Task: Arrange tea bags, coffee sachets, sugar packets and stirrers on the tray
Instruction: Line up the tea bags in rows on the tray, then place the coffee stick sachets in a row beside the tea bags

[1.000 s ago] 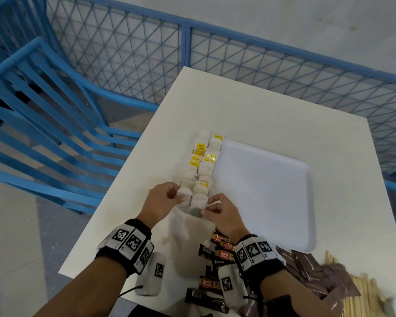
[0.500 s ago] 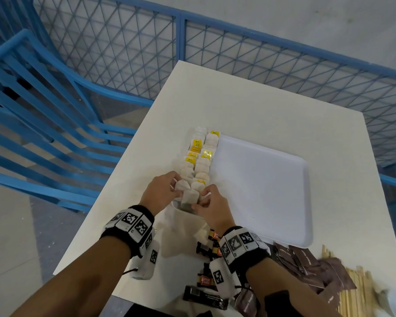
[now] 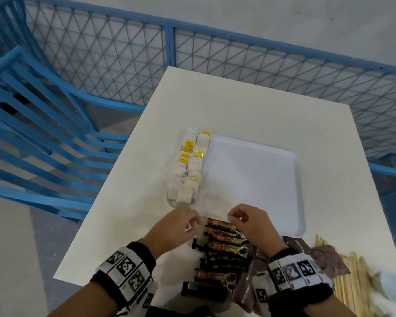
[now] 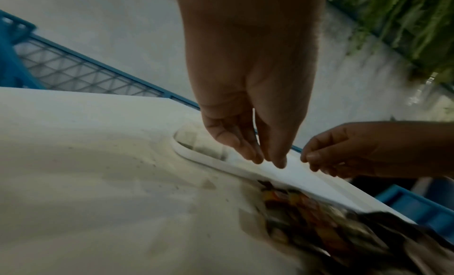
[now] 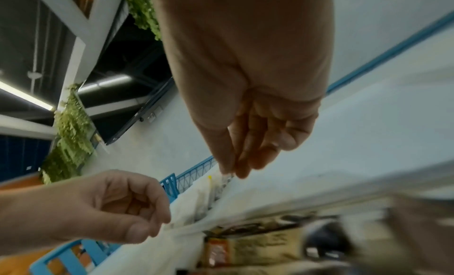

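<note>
I see a white table point(image 3: 249, 106) w/ a blue mesh fence point(image 3: 238, 53) behind it. The white tray point(image 3: 261, 179) lies flat about mid-table, and I see nothing set on its bare floor.

Tea bags point(image 3: 193, 165) run in two rows right along the tray's left edge, on the table and not on the tray. Some show yellow tags; the rest are plain white. They look wrapped in sth clear, but I can't tell for sure.

Coffee sachets point(image 3: 224, 248), black and gold, lie in a loose stack just in front of the tray's near-left corner, btwn my view of the two wrists. Brown packets point(image 3: 327, 259) sit off the tray's near-right corner. Wooden stirrers point(image 3: 352, 277) lie bunched beside them, further right, partly under the packets.

Both hands hover at the tray's near-left corner, close together but apart. A thin clear film point(image 3: 212, 203) stretches from them over that corner toward the near end of the tea bag rows.

Left hand point(image 3: 172, 229): fingers curled, thumb and forefinger pinching the film; the right wrist cam shows that clearly.

Right hand point(image 3: 249, 223): fingertips pressed together, pinching the film's other edge as far as I can see. The wrist views are blurred there, so I'm less sure of this one.
</note>
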Motion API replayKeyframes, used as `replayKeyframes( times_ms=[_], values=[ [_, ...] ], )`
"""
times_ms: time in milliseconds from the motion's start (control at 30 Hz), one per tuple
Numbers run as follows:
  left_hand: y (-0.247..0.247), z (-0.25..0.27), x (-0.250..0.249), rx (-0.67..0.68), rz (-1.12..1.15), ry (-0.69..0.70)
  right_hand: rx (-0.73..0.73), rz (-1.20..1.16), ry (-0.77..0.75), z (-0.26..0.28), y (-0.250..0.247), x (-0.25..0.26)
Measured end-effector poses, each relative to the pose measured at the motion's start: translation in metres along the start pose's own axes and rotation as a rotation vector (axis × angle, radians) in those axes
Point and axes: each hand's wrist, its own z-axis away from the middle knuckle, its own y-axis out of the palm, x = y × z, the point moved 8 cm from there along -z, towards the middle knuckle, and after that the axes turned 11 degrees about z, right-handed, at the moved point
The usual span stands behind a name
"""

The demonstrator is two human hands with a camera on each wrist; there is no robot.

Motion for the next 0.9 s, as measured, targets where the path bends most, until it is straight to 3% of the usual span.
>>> replayKeyframes(
  times_ms=[233,367,533,667,800,900],
  values=[
    [0.061,0.006,-0.018,0.233,-0.098,0.059,0.217,0.439,-0.231,0.037,0.033,-0.003],
    [0.078,0.012,-0.02,0.303,-0.306,0.084,0.199,0.508,-0.249,0.038,0.043,-0.002],
    [0.087,0.02,-0.032,0.267,-0.54,0.137,0.188,0.465,-0.265,0.038,0.041,-0.003],
    [0.09,0.027,-0.032,0.224,-0.604,0.107,0.197,0.363,-0.234,0.041,0.029,-0.01],
    [0.087,0.031,-0.027,0.181,-0.543,0.065,0.197,0.161,-0.207,0.052,0.008,-0.021],
    [0.072,0.037,-0.027,0.058,-0.35,0.006,0.199,0.092,-0.184,0.062,-0.006,-0.03]
  ],
)
